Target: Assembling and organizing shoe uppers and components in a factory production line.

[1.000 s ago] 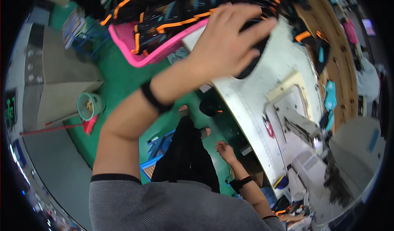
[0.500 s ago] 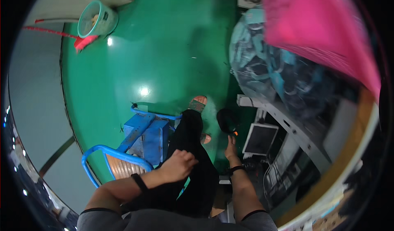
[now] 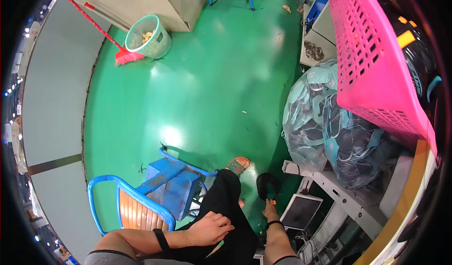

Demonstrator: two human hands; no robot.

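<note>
My left hand rests on my thigh in black trousers, its fingers loosely bent and a little apart, holding nothing. Down at my right side, my right hand is closed on the edge of a black loop-shaped item. A small orange spot shows beside the fingertips. What kind of item it is, I cannot make out. It hangs low over the green floor, near a sandalled foot.
On the left stands a blue metal-framed chair with wooden slats. A pink perforated basket and clear bags of teal and dark items crowd the right, above a grey metal frame. A waste basket and red broom stand far left.
My view has tilted up, so the floor things sit lower and more of the far room shows. My right hand still holds the black item; my left hand stays over my thigh.
</note>
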